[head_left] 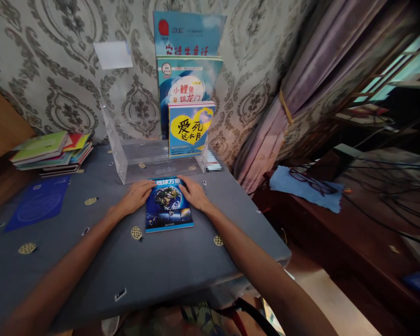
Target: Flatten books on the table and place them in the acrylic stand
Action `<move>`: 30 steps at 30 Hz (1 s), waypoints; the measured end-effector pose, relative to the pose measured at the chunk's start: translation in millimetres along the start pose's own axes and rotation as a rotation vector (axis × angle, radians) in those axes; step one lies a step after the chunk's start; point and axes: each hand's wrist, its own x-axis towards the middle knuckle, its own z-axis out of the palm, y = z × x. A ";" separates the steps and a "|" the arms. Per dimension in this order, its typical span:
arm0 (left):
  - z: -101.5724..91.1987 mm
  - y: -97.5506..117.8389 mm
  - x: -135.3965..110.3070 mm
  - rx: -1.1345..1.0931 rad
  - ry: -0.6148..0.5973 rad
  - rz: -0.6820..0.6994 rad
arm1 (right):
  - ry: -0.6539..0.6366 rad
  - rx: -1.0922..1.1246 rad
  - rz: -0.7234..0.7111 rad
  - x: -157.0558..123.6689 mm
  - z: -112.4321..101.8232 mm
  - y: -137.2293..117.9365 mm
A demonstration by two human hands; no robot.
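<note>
A blue book with a globe on its cover point(168, 203) lies flat on the cloth-covered table, its title at the far edge. My left hand point(139, 193) holds its upper left edge, fingertips on the cover's corner. On the opposite side my right hand point(193, 190) grips the upper right edge, with fingers closed along it. Just beyond the book stands a clear acrylic rack point(147, 156). At its right side several books stand upright, with a blue and yellow book point(187, 130) in front and taller teal books point(191, 37) behind.
A pile of books point(52, 151) lies at the table's far left, near a blue sheet or thin booklet point(38, 203). A white card point(112, 54) sits above the rack's left side. To the right are a tied curtain point(283, 102) and a dark red desk point(315, 224) with cables, glasses and a blue cloth point(301, 191).
</note>
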 end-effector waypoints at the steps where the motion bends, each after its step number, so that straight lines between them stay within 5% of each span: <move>1: -0.6 -8.8 -0.3 -0.009 0.016 -0.025 | -0.017 -0.034 -0.018 -0.1 0.7 -1.0; 8: 1.5 -17.4 -3.3 -0.023 0.059 -0.046 | -0.140 -0.352 -0.115 10.5 20.6 -29.5; 14: 5.0 -21.5 -5.1 -0.032 0.060 -0.028 | -0.283 -0.344 -0.314 12.4 46.4 -71.2; 30: 7.9 -23.6 -7.1 -0.025 0.078 -0.009 | -0.356 -0.338 -0.453 -72.4 53.8 -111.6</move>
